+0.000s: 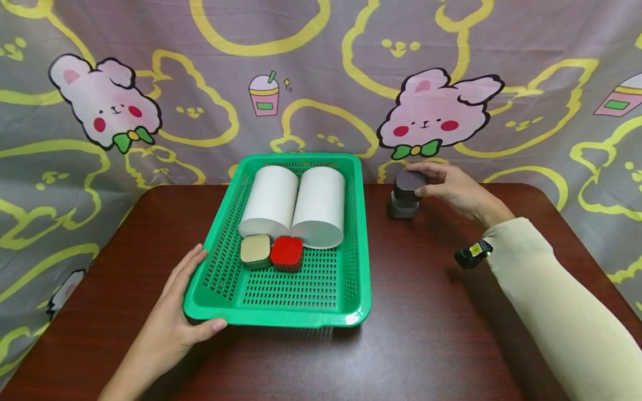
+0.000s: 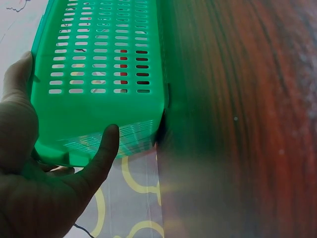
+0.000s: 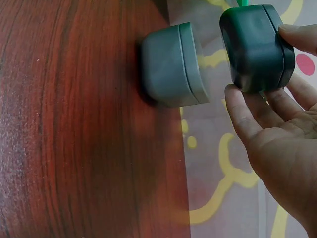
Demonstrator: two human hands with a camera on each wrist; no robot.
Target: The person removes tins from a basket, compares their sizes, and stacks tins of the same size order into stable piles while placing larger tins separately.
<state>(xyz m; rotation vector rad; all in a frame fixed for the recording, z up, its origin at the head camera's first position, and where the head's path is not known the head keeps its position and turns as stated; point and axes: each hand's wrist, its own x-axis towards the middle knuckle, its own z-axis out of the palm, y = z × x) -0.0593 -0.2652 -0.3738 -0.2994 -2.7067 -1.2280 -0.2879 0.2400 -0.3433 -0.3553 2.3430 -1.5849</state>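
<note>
My right hand pinches a small dark rounded box between thumb and fingers. In the right wrist view the dark box is above a similar grey box, with a gap between them. That grey box stands on the table at the back right. At the near left corner of a green plastic basket, my left hand grips the rim, fingers along the side and thumb at the front. Inside lie two white cylinders, a beige-topped box and a red-topped box.
The dark reddish wooden table carries the basket in its middle. Behind its back edge hangs a patterned cloth with rabbits and yellow outlines. A black wrist device is strapped at the right sleeve.
</note>
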